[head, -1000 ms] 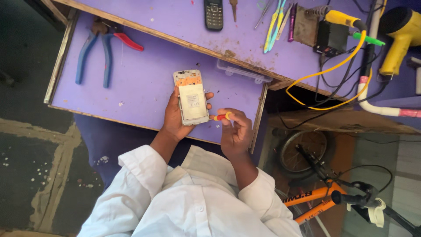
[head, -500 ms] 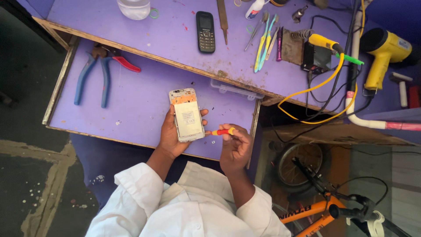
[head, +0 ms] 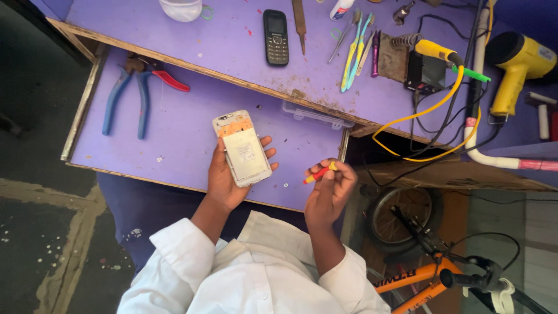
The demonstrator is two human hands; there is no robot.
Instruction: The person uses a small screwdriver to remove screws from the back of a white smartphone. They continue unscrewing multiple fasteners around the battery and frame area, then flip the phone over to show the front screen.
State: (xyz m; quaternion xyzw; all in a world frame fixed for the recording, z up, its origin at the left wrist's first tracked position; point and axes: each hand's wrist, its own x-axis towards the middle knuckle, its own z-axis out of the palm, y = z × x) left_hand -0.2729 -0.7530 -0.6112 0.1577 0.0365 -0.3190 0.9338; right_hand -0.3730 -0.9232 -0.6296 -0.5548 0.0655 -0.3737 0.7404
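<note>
phone (head: 243, 149) clamped back-up in left hand (head: 224, 177) over drawer's (head: 174, 125) front edge | screwdriver (head: 318, 172) pinched in right hand (head: 330, 192) | tip is best seated squarely before turning

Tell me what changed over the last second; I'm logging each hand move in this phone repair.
The right hand drifted right, away from the phone, carrying the small red screwdriver, so the gap between the hands widened. The left hand kept holding the opened phone back-up over the purple shelf. Nothing was picked up or let go; the pliers lie as before.
</note>
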